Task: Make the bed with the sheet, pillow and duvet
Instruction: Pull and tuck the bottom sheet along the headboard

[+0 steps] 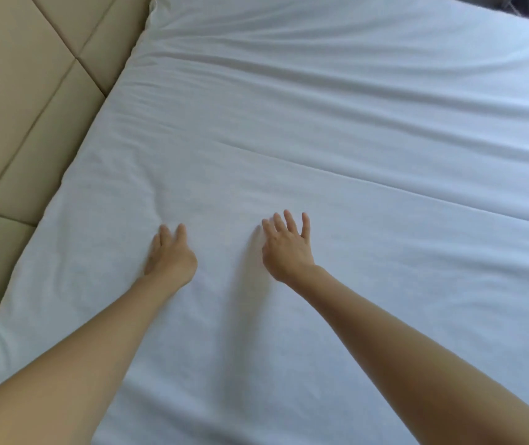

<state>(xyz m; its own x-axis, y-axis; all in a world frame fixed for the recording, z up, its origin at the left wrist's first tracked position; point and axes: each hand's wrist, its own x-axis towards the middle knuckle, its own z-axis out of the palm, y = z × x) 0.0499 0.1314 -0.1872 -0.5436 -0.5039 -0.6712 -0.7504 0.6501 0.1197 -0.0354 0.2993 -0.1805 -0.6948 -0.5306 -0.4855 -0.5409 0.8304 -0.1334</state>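
White sheet [337,149] covering bed beside tan padded headboard [22,101]; left hand [170,253] and right hand [287,248], fingers straight, on it.

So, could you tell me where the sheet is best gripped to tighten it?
Probably the edge of the sheet beside the padded headboard, from the left: it curves down there, while the flat middle offers nothing to pinch.

White sheet [337,139] flat over mattress — long creases across, small wrinkles nr left edge.
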